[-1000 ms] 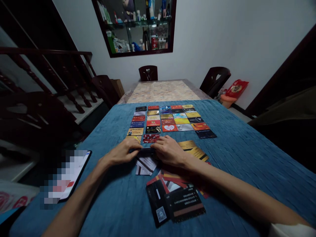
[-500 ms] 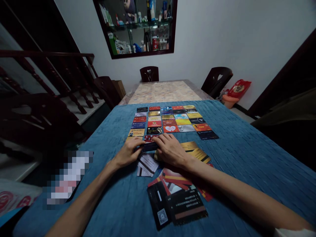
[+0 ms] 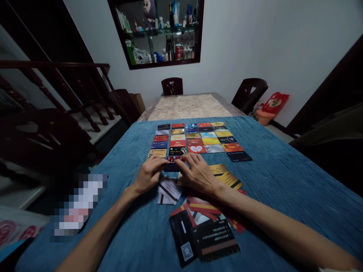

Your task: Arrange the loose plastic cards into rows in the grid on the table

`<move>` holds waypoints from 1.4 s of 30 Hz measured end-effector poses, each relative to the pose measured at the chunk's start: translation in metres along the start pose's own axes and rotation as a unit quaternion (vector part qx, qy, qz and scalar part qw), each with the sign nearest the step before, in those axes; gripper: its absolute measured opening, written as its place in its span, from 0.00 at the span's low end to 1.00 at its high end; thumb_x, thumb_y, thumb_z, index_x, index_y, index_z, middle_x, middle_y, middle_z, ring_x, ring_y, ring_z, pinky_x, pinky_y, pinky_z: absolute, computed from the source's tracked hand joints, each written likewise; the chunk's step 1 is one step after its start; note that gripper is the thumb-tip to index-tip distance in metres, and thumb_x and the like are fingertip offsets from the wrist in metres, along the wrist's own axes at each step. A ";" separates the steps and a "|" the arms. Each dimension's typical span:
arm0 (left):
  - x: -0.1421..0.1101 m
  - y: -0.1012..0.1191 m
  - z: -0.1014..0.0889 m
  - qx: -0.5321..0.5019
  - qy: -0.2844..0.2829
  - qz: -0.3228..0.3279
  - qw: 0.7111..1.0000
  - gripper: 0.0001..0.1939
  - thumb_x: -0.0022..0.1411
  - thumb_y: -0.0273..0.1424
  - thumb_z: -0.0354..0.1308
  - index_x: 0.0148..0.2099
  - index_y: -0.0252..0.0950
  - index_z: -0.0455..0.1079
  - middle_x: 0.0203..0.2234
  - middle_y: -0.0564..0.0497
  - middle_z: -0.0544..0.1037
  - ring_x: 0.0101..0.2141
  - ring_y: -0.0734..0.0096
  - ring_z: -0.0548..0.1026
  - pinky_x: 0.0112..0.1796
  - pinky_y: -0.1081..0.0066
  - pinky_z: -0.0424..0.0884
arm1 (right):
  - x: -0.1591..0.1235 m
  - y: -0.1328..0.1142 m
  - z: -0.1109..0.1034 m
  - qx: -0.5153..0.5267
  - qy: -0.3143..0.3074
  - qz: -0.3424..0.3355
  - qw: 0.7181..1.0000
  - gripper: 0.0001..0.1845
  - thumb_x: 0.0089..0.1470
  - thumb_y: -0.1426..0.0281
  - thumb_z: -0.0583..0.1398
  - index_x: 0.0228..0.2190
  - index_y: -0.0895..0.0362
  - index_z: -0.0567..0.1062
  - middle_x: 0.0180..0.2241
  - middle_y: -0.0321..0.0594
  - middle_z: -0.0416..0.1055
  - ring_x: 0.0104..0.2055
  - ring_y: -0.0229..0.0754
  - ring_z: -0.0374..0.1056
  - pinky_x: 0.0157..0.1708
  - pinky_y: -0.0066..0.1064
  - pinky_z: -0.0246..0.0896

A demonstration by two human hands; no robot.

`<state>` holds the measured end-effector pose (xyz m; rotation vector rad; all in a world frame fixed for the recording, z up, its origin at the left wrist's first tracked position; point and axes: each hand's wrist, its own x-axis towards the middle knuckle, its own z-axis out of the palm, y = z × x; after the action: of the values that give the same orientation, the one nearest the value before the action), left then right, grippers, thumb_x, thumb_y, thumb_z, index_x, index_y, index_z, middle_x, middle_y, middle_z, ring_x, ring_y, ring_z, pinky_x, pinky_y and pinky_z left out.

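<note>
Both your hands, left (image 3: pixel 148 173) and right (image 3: pixel 197 173), pinch the dark card (image 3: pixel 171 166) near its ends, just below the red card (image 3: pixel 173 159) on the cloth (image 3: pixel 130 230); it looks light, thin, stiffish and slick, so hold its short edges.

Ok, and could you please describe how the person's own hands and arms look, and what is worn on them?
The left hand and right hand are bare, with no glove, ring or watch that I can see. Both forearms are uncovered. Only a pale sleeve edge shows on the right arm; the left sleeve is not in view.
</note>
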<state>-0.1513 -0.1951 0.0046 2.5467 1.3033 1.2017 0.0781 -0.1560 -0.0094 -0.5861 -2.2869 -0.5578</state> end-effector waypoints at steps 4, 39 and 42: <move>0.001 0.001 0.001 -0.001 0.011 0.002 1.000 0.15 0.65 0.22 0.52 0.48 0.37 0.76 0.38 0.47 0.82 0.41 0.64 0.77 0.45 0.62 0.75 | 0.002 0.001 -0.004 -0.010 0.028 -0.004 1.000 0.17 0.60 0.77 0.55 0.51 0.62 0.72 0.42 0.49 0.69 0.45 0.49 0.59 0.43 0.38 0.58; 0.030 -0.021 -0.020 0.322 -0.045 0.082 0.942 0.23 0.65 0.30 0.55 0.61 0.30 0.63 0.51 0.35 0.73 0.52 0.49 0.69 0.49 0.54 0.69 | 0.042 0.028 0.004 0.001 -0.126 0.065 0.990 0.21 0.60 0.72 0.56 0.54 0.63 0.70 0.49 0.55 0.69 0.48 0.54 0.60 0.44 0.42 0.60; 0.039 -0.032 -0.029 0.313 -0.071 0.039 0.946 0.24 0.64 0.30 0.56 0.61 0.32 0.63 0.52 0.35 0.72 0.52 0.48 0.69 0.48 0.53 0.70 | 0.059 0.033 0.014 0.017 -0.145 0.069 0.987 0.22 0.57 0.71 0.59 0.53 0.64 0.70 0.51 0.56 0.69 0.49 0.55 0.59 0.45 0.43 0.61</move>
<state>-0.1784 -0.1555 0.0379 3.0470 1.7873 0.6547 0.0508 -0.1072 0.0313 -0.8488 -2.4967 -0.3849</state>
